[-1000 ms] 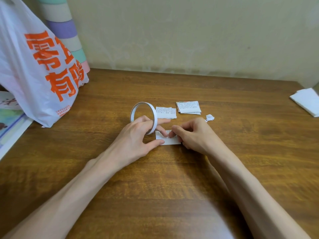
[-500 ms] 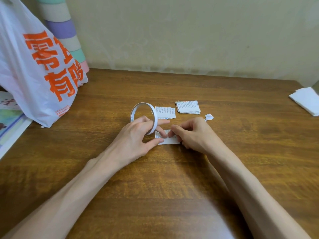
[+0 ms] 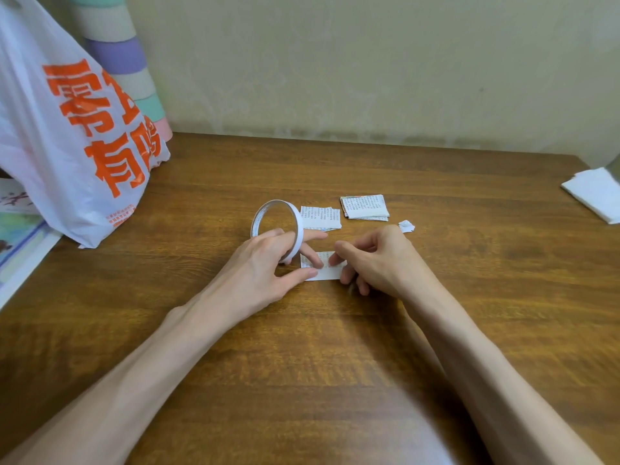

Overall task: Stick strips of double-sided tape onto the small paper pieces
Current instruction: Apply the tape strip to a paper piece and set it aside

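A small printed paper piece [image 3: 327, 271] lies on the wooden table [image 3: 335, 347] between my hands. My left hand [image 3: 268, 266] has the white tape roll [image 3: 276, 223] standing upright over its index finger, and its thumb and a finger press the paper's left edge. My right hand [image 3: 375, 260] is curled, fingertips pinching at the paper's right side. Behind them sit two small stacks of printed pieces, one [image 3: 322, 218] beside the roll and one [image 3: 365, 207] further right, plus a tiny white scrap [image 3: 406, 226].
A white plastic bag with orange characters [image 3: 70, 135] stands at the left, a pastel striped cylinder [image 3: 124, 58] behind it. Printed sheets [image 3: 20, 236] lie at the left edge. White folded paper [image 3: 597, 193] lies at the far right. A wall backs the table.
My right hand has shifted slightly right along the paper piece, uncovering more of it. The left hand and roll stay where they were.
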### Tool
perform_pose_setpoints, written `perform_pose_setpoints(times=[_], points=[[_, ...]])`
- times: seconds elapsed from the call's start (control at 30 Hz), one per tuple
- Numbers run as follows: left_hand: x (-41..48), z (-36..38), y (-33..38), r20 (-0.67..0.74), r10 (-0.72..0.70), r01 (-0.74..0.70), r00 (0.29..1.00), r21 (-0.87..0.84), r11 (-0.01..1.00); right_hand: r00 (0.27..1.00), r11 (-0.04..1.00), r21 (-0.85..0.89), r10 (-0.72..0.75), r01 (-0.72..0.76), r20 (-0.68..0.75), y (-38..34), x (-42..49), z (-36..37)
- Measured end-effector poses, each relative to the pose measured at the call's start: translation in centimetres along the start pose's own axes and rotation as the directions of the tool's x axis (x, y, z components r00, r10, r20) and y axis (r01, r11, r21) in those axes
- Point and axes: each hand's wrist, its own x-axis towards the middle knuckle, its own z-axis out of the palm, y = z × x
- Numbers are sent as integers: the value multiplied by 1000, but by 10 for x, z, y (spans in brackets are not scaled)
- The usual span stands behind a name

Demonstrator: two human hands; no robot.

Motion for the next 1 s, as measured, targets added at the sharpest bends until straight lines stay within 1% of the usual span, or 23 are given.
perform_pose_setpoints(times=[0.1,0.17,0.3,0.33,0.43,0.5,0.57,0.73,1.0], points=[[1,1,-2,-2,3,-3,1000,10,1000,1000,1000,6,-4,4,-17,-1,0,1],[1,1,-1,-8,8,-8,1000,-3,1000,999,1000,-20,-8,7,-36,0,-1,2],[0,1,1,-8,3,-3,1000,-14,1000,982,993,-114,-59,38,-181,7,3,-4],[0,1,1,-10,2,-2,1000,-14,1000,979,992,-114,-75,54,-188,9,4,-7],[0,2,1,-22,15,-16,1000,-25,1000,977,979,-112,-180,168,-113,15,8,-10],[-1,2,0,-33,30,-31,999,-25,999,960,958,-109,-273,265,-64,20,12,-5],[-1,3,1,-45,38,-39,998,-15,999,946,942,-106,-324,319,-30,23,16,0],[-2,2,3,-50,39,-39,998,9,999,941,937,-88,-339,338,-1,27,20,4],[-1,4,1,-66,38,-40,997,-29,999,935,934,-57,-353,352,-15,30,22,1]])
